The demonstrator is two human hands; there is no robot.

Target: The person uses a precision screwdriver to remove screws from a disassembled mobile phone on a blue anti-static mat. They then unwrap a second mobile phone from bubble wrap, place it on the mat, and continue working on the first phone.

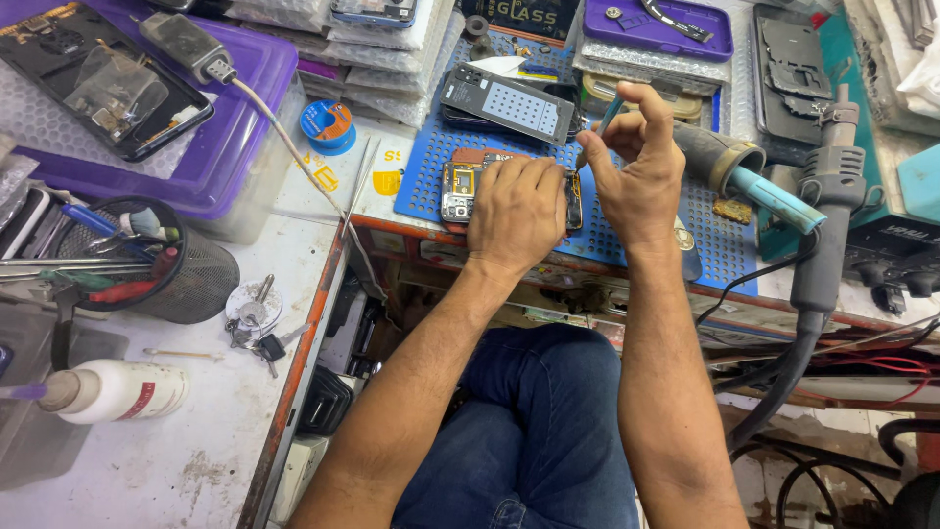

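two hands on opened phone [460,191], near front edge of blue mat [725,250] on surface. left hand [516,211] presses it flat, fingers curled over; right hand [636,171] fingers pinch teal tool [608,116]. step: probing internals; next needs steady tip placement

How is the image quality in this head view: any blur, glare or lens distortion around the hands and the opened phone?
Head view: even, soft light, with no hard shadows; the left hand and right hand are sharp, with no motion blur; the opened phone is mostly hidden under the left hand; wide-angle bending curves the bench edge; mild sheen on the purple plastic box, nothing washed out.
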